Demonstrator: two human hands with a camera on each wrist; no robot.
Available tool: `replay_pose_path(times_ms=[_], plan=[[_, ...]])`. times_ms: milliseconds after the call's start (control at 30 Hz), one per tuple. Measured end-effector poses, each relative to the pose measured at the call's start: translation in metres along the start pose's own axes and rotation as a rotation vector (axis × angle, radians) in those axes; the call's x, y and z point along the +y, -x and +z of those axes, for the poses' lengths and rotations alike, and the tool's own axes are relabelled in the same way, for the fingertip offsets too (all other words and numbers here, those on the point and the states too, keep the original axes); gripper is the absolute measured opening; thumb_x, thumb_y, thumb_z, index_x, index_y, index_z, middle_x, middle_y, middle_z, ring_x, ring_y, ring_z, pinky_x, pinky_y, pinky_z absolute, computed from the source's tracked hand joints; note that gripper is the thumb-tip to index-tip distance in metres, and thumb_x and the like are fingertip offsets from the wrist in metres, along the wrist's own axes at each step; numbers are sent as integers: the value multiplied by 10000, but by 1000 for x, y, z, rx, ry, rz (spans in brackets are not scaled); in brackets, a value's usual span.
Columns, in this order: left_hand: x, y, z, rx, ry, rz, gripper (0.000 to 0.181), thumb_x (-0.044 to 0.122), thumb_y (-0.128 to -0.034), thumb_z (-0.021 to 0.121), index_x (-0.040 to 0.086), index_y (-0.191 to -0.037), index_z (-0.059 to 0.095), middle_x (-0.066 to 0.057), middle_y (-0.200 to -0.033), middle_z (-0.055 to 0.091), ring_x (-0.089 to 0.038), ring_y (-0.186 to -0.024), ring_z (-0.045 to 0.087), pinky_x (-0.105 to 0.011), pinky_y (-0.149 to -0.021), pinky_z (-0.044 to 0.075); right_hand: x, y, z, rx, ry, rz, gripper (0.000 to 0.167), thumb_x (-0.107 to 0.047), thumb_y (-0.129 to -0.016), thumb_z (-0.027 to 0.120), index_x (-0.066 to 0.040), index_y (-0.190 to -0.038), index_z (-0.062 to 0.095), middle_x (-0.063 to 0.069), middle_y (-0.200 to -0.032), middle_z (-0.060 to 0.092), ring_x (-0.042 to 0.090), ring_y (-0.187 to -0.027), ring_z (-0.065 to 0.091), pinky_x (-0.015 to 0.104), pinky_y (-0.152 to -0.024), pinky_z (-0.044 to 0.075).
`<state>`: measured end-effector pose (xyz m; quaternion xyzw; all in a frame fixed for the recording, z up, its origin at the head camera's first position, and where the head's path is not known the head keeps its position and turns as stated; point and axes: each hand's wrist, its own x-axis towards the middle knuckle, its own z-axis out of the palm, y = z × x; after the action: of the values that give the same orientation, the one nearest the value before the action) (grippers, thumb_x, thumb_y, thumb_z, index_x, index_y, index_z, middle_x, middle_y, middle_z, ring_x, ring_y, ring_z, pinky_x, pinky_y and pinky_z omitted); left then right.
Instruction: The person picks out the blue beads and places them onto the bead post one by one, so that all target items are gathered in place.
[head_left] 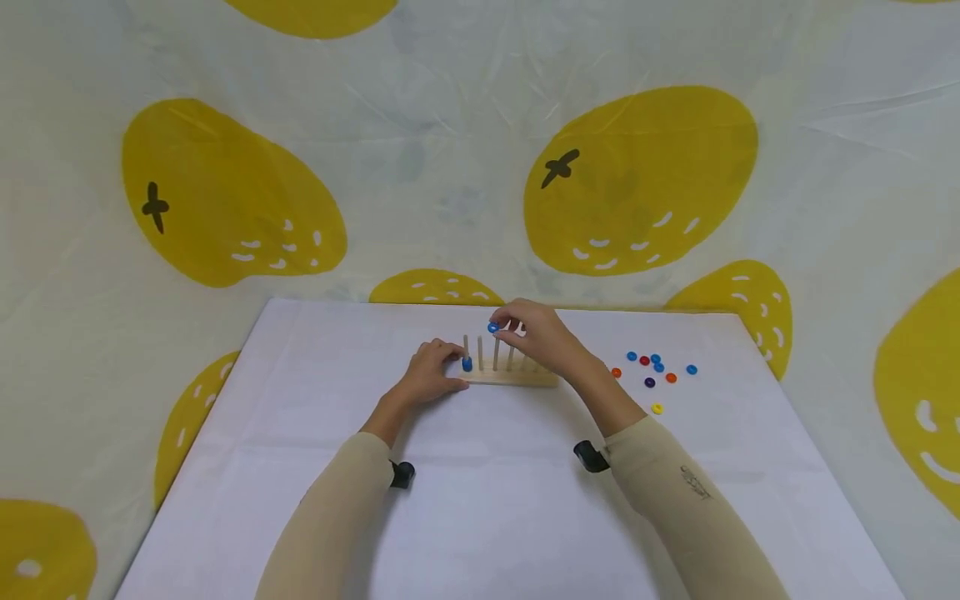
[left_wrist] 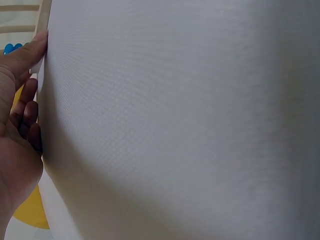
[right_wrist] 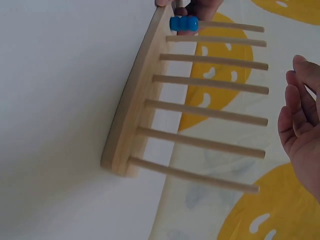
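Observation:
A wooden base (head_left: 510, 377) with several upright pegs stands on the white table; in the right wrist view, blue beads (right_wrist: 184, 23) sit low on the end peg. The left hand (head_left: 432, 372) grips that end of the base, its thumb (left_wrist: 31, 50) along the near edge in the left wrist view. Above the pegs, the right hand (head_left: 542, 335) pinches a blue ring (head_left: 492, 327) between thumb and fingertips, near the top of a peg. In the right wrist view that hand (right_wrist: 304, 112) is beyond the peg tips, the ring mostly hidden.
Loose rings lie right of the base: blue (head_left: 692, 369), orange (head_left: 671, 378), red (head_left: 644, 361), dark purple (head_left: 649, 382) and yellow (head_left: 657, 408). Behind the white table (head_left: 480, 517) hangs a cloth (head_left: 435, 183) with yellow fruit shapes.

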<state>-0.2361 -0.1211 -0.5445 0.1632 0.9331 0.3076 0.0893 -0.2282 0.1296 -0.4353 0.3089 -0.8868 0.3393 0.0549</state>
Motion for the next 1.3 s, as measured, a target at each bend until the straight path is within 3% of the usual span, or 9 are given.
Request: replay_pose_path(times_ms=[233, 433, 767, 1300], plan=[[-1, -1, 0, 12, 9, 15, 566, 290, -833, 881, 134, -1326, 652, -61, -1214, 609, -265, -1159, 499, -454, -1050, 415, -7, -19, 12, -70, -40, -28, 181, -108, -951, 745, -47, -1121, 731, 84, -1059, 741, 230, -935, 678, 457, -867, 579], [-3, -1, 2, 8, 6, 29, 565, 307, -836, 877, 142, -1327, 650, -54, -1212, 599, -254, -1149, 491, -439, -1035, 412, -9, -29, 20, -138, -13, -9, 187, -130, -957, 744, -50, -1126, 738, 71, -1071, 743, 204, -944, 672, 368, -859, 586], [1, 1, -1, 6, 0, 10, 556, 314, -835, 877, 143, -1315, 655, -46, -1197, 592, -256, -1143, 487, -445, -1034, 408, -11, -34, 27, -162, -15, -60, 187, -125, -951, 750, -35, -1114, 735, 75, -1033, 749, 194, -909, 681, 336, -818, 584], [-1, -2, 1, 7, -26, 9, 549, 323, -832, 880, 154, -1306, 660, -48, -1184, 594, -256, -1137, 496, -447, -1028, 410, -7, -34, 32, -203, 34, 34, 182, -128, -934, 770, -71, -1106, 749, 44, -1004, 743, 187, -926, 668, 322, -852, 579]])
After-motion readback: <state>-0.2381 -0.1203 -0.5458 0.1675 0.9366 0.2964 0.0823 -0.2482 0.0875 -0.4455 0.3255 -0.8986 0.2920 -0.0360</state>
